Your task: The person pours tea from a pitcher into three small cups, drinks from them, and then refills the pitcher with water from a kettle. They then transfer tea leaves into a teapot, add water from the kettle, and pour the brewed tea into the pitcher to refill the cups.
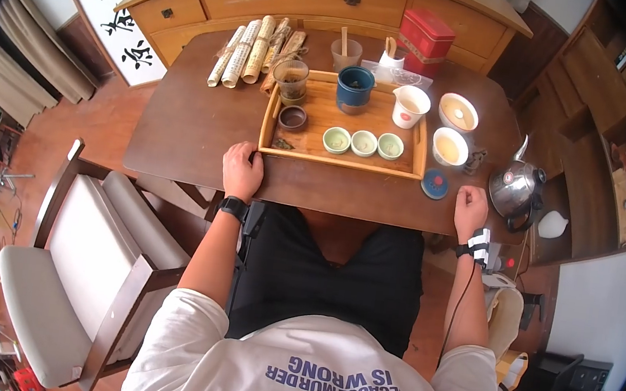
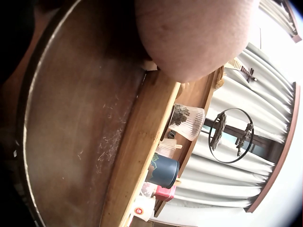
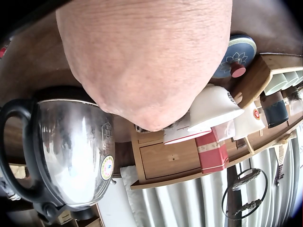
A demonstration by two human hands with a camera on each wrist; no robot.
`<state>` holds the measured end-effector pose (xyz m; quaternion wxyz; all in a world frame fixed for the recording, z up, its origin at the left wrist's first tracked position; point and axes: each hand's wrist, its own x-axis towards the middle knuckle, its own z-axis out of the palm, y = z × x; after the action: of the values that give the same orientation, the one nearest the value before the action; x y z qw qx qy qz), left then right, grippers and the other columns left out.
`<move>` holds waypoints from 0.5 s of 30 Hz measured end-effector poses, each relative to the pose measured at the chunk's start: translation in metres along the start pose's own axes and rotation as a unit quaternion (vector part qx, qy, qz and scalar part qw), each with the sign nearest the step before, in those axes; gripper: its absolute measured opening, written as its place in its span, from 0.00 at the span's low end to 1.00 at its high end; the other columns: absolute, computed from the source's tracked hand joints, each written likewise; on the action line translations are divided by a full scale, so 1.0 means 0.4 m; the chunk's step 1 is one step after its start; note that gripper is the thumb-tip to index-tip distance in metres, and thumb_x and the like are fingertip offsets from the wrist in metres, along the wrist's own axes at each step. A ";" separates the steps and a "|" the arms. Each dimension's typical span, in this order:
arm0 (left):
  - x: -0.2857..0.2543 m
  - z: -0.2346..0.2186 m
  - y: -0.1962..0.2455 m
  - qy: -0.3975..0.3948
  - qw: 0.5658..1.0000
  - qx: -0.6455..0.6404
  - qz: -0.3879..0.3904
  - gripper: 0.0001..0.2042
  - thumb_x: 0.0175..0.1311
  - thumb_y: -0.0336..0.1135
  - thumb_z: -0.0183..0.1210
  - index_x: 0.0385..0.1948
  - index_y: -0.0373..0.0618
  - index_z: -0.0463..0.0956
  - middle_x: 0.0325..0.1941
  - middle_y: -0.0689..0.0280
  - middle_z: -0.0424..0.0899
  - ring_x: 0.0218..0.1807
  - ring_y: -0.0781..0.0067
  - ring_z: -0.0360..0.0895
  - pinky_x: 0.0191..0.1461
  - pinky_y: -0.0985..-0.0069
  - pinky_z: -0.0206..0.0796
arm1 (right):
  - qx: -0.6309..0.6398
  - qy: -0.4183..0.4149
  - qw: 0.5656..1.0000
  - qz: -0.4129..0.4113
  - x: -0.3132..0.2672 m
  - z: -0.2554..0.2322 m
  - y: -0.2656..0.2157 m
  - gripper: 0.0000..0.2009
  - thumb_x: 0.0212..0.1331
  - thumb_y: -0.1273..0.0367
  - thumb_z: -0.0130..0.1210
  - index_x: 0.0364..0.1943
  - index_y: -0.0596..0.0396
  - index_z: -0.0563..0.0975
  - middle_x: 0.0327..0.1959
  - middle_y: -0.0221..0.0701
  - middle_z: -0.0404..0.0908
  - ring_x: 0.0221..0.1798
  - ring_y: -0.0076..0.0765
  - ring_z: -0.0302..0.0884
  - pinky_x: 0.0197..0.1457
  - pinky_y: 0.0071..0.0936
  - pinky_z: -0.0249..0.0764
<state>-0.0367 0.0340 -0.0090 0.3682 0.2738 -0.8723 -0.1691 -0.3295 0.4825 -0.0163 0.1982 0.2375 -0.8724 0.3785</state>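
My left hand (image 1: 242,170) rests on the table's front edge, beside the near left corner of the wooden tray (image 1: 344,162). The right hand (image 1: 470,210) lies on the table with its fingers loosely curled, between a blue lid (image 1: 435,184) and a steel kettle (image 1: 513,185). Neither hand holds anything. On the tray, three pale green cups (image 1: 364,144) stand in a row near a small dark cup (image 1: 293,118). Behind them are a ribbed glass (image 1: 290,83) with dark leaves, a blue pot (image 1: 354,89) and a white pitcher (image 1: 410,107). Both wrist views show mostly the back of the hand.
Right of the tray stand two white bowls (image 1: 450,147) with pale liquid inside. A red box (image 1: 425,41) and rolled scrolls (image 1: 241,54) lie toward the table's back. A dark clump (image 1: 476,161) sits near the kettle. To the left is a cushioned chair (image 1: 84,245).
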 end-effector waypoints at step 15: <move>0.001 -0.004 0.002 -0.013 1.000 -0.002 -0.008 0.06 0.63 0.29 0.62 0.37 0.38 0.82 0.45 0.52 0.88 0.55 0.45 0.81 0.62 0.55 0.70 | 0.001 -0.002 1.000 -0.003 0.002 -0.004 -0.006 0.04 0.62 0.73 0.63 0.34 0.59 0.83 0.35 0.39 0.83 0.37 0.46 0.82 0.43 0.38 0.78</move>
<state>-0.0362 0.0342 -0.0074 0.3560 0.2781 -0.8744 -0.1770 -0.3285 0.4820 -0.0136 0.1975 0.2410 -0.8717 0.3782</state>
